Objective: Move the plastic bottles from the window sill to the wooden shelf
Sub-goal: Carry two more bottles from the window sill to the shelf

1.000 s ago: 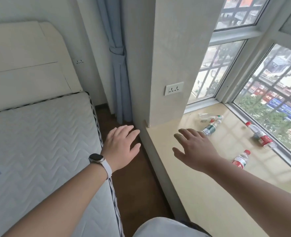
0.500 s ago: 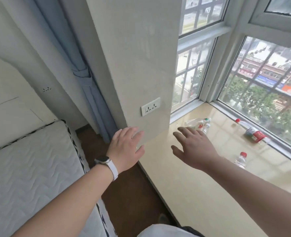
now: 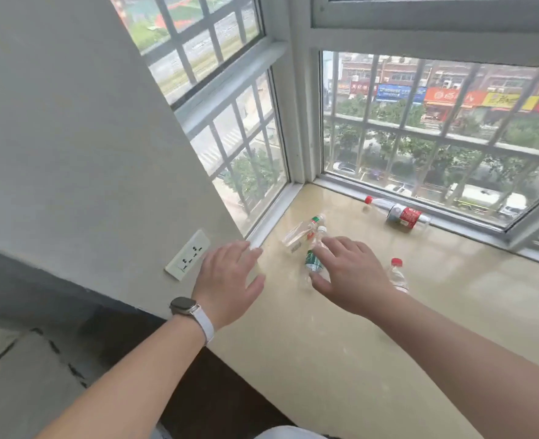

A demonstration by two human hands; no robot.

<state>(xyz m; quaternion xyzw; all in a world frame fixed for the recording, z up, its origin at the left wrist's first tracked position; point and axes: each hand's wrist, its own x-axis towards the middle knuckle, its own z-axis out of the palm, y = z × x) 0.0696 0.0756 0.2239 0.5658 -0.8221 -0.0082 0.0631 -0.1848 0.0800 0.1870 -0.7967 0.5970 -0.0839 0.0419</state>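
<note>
Green bottle (image 3: 313, 261) mid-frame on sill (image 3: 325, 343): light, crushable, slick; grip mid-body. Right hand (image 3: 352, 274), left hand (image 3: 227, 280) spread, empty.

A plain grey-white plastered wall (image 3: 72, 137) fills the left side, with a white rectangular plastic wall socket (image 3: 188, 255) set low on it near the corner. Two white-framed glass windows (image 3: 296, 122) meet at the corner, each backed by a grid of pale metal bars (image 3: 369, 122), and through them show green trees and a row of coloured shop signs (image 3: 452, 98) whose lettering is too blurred to read. At the lower left lies what may be a pale quilted mattress (image 3: 24, 375) beside a strip of dark brown floor (image 3: 230, 391).
</note>
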